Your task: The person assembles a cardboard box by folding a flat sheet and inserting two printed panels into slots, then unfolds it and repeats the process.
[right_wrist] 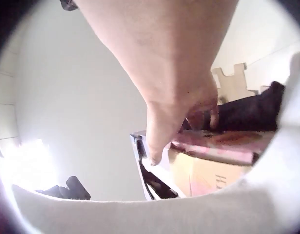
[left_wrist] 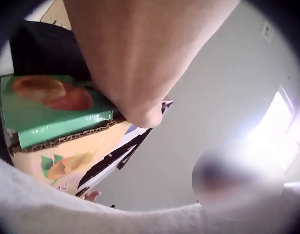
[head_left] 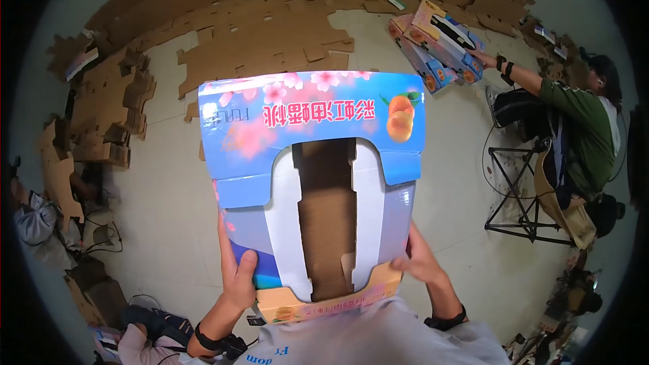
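A printed cardboard box (head_left: 243,192) with blue panels, pink blossoms and a peach picture is held in front of the body. Its wide top opening shows the brown inside (head_left: 328,230). My left hand (head_left: 238,280) grips the box's left side near the body, thumb on the edge. On the opposite side my right hand (head_left: 422,267) holds it, thumb at the near corner. The left wrist view shows the box's green end (left_wrist: 38,114) below the left hand (left_wrist: 137,105). In the right wrist view, the right hand (right_wrist: 176,112) touches the box's orange panel (right_wrist: 203,175); some fingers are hidden.
Flattened cardboard (head_left: 263,47) lies across the floor beyond the box, with more stacked at the left (head_left: 108,108). At the right, a person in a green top (head_left: 574,111) reaches to printed boxes (head_left: 439,44). A black folding frame (head_left: 517,196) stands nearby. Others sit at the lower left.
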Action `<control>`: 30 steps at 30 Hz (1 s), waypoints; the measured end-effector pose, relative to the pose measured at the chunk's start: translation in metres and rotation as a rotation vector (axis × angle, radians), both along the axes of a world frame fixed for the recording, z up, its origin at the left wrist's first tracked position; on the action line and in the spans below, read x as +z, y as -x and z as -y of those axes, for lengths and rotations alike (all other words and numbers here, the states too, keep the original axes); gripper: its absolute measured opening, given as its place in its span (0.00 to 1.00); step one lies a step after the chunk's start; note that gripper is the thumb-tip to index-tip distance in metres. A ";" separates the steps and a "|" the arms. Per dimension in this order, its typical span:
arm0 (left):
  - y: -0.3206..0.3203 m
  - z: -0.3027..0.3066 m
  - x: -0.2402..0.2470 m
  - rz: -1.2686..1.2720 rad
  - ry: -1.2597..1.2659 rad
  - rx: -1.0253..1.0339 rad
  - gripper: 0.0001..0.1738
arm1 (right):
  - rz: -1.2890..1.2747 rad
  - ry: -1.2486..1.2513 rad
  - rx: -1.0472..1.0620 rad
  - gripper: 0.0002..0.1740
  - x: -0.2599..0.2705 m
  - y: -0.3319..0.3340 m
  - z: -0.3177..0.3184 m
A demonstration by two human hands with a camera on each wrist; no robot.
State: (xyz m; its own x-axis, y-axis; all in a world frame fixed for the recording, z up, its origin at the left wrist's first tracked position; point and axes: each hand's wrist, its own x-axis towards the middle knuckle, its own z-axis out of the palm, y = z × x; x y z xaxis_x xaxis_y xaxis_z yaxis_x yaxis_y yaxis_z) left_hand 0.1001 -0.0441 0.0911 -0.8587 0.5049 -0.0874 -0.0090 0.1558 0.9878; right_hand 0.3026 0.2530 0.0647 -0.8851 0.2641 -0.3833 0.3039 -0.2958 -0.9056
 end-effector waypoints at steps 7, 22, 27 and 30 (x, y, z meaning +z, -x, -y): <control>0.047 -0.043 0.004 -0.154 -0.053 -0.323 0.42 | 0.103 0.208 -0.341 0.54 -0.051 -0.051 -0.024; 0.113 -0.045 -0.012 -1.003 0.501 -0.054 0.14 | -0.118 0.605 -0.744 0.38 -0.160 -0.016 -0.098; 0.116 -0.044 -0.013 -1.010 0.485 -0.037 0.13 | -0.272 0.366 -0.695 0.40 -0.150 0.036 -0.252; 0.115 -0.046 -0.013 -0.967 0.481 -0.049 0.13 | -0.271 0.261 -0.914 0.37 -0.137 0.091 -0.343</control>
